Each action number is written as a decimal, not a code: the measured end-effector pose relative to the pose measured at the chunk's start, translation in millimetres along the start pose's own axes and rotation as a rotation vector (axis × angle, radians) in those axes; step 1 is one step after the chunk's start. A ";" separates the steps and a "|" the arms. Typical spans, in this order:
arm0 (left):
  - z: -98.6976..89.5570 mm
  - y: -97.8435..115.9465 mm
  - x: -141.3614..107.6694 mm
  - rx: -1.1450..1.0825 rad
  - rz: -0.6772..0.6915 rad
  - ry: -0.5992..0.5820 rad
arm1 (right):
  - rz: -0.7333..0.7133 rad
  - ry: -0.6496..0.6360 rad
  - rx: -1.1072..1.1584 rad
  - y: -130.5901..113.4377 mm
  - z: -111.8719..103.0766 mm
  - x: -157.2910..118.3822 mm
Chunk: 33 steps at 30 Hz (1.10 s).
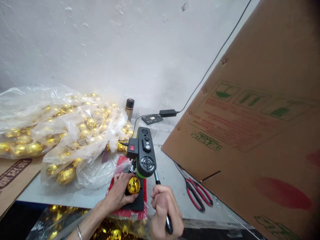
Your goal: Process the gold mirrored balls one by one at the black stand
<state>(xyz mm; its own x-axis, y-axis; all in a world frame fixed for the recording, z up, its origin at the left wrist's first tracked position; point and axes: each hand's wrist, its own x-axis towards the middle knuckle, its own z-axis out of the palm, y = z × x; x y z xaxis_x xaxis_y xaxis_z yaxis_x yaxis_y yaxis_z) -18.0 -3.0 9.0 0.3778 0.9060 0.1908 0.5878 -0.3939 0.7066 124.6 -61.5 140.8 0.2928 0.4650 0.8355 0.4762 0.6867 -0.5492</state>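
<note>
A small black bench drill press (pixel 147 151) with a green band and a red switch stands on the table. On its dark base plate, my left hand (pixel 121 191) grips a shiny gold faceted ball (pixel 133 185), fingers and thumb around its left side. A few dark spots show on the top of the ball. My right hand (pixel 166 210) is closed around the black-gripped lever (pixel 157 178) at the machine's right side. The machine's head hides whatever is directly beneath it.
Clear plastic bags (pixel 82 126) of gold balls cover the left. Red-handled scissors (pixel 198 193) lie right, beside a large cardboard box (pixel 245 116). Behind stand a dark-capped bottle (pixel 129 108), a power adapter (pixel 168 113) and a dark patterned flat object (pixel 152 119). More gold pieces (pixel 115 230) lie below the table edge.
</note>
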 end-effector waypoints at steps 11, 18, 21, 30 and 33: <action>-1.9 3.4 -1.7 -0.023 -0.028 -0.070 | -0.036 0.138 -0.116 20.0 10.5 -35.9; 2.3 1.2 -2.1 -0.017 -0.039 -0.064 | 0.000 0.209 -0.073 22.0 17.3 -40.2; 3.2 1.7 -1.5 -0.009 -0.041 -0.057 | -0.013 0.219 -0.050 26.7 19.9 -43.5; -0.2 7.2 1.0 -0.019 -0.054 -0.061 | -0.049 0.202 0.000 37.6 20.6 -49.8; -1.7 9.2 2.0 -0.023 -0.060 -0.062 | -0.041 0.191 0.010 36.4 19.9 -48.8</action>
<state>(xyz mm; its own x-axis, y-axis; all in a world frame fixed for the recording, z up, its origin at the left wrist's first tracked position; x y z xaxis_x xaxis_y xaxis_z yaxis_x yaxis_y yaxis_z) -13.1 -4.6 17.0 0.3862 0.9164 0.1053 0.5949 -0.3347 0.7308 111.1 -48.1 79.6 0.4258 0.3228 0.8453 0.4826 0.7092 -0.5140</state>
